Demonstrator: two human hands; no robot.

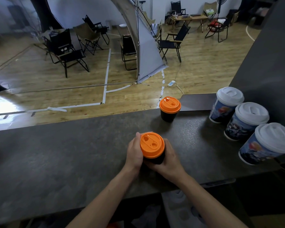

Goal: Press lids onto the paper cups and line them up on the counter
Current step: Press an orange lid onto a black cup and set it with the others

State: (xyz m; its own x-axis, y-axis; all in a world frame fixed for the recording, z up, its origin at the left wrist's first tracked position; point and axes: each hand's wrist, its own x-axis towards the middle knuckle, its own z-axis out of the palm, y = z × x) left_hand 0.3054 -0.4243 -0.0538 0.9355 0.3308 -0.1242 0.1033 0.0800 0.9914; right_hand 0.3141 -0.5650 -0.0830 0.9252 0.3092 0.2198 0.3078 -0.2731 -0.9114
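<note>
Dark speckled counter (72, 153), matte, runs left to right. Near its middle, both hands clasp one black paper cup (155, 159). The left hand (134, 153) is curled round its left side and the right hand (167, 159) is wrapped round its body. An orange lid (152, 144) sits on it. A second orange-lidded black cup (169, 109) stands at the far edge. Three white-lidded printed cups (247, 124) form a diagonal row at right. Beyond is a wood floor (204, 68) with white tape lines, black folding chairs (67, 51) and a power strip (171, 83).
</note>
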